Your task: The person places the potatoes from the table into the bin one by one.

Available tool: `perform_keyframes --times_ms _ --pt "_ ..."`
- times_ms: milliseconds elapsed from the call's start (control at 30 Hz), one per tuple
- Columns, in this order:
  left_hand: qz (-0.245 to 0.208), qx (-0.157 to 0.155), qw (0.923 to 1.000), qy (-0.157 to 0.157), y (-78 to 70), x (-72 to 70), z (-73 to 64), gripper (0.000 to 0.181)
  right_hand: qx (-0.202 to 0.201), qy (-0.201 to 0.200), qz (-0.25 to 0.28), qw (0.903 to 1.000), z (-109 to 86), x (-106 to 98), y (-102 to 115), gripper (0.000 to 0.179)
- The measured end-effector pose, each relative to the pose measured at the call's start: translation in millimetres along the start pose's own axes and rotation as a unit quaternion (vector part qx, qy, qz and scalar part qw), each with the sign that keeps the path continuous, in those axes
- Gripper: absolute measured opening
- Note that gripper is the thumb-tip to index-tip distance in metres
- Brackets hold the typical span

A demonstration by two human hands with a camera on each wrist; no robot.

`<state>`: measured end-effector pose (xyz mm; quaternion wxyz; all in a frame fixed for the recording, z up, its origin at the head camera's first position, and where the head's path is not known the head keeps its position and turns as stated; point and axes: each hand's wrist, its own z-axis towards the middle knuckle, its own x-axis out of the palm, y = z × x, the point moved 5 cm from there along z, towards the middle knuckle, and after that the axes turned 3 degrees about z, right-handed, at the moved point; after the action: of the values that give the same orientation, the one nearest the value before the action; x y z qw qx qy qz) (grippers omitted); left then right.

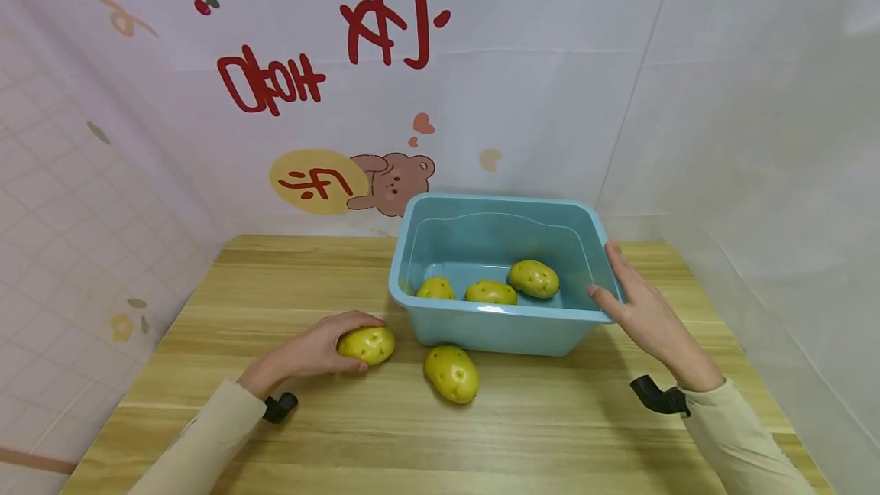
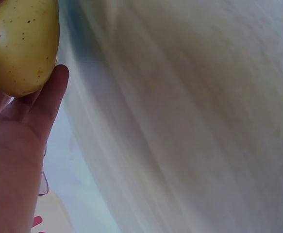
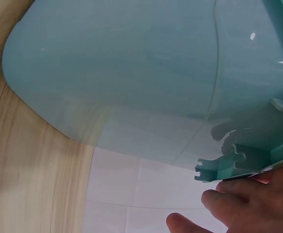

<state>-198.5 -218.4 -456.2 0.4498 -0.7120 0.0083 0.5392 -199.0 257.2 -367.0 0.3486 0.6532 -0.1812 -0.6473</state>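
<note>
Gripped one potato (image 1: pixel 371 346) in the left hand (image 1: pixel 321 344) beside the blue bin (image 1: pixel 495 336), pinching its rim with the right hand (image 1: pixel 648 319), with three potatoes (image 1: pixel 533 279) visible inside and another potato (image 1: pixel 451 374) left on the table (image 1: pixel 536 434).

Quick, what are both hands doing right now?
Left hand: closed, holding a yellow potato.
Right hand: closed, holding the blue bin by its right-side rim.
</note>
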Motion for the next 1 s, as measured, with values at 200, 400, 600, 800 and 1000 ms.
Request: perform_keyframes --times_ms 200,400,600,800,1000 --pt "0.006 0.001 0.9999 -0.015 -10.8 -3.9 -4.2 0.066 0.001 0.002 -0.002 1.0000 0.0 0 0 0.083" --pt "0.010 0.015 0.9991 -0.039 -21.5 -8.9 -8.7 0.064 -0.001 0.003 -0.002 1.0000 0.7 1 0 0.083" --pt "0.016 0.026 0.9984 -0.048 -30.7 -14.1 -10.9 0.066 0.002 0.006 0.000 1.0000 1.0 0 0 0.084" --pt "0.023 0.035 0.9978 -0.052 -38.8 -18.3 -13.4 0.066 0.001 0.005 0.000 1.0000 0.3 1 0 0.083" --pt "0.026 0.039 0.9976 -0.051 -50.3 -23.8 -15.6 0.065 0.004 0.010 -0.001 0.9999 1.0 1 0 0.083"
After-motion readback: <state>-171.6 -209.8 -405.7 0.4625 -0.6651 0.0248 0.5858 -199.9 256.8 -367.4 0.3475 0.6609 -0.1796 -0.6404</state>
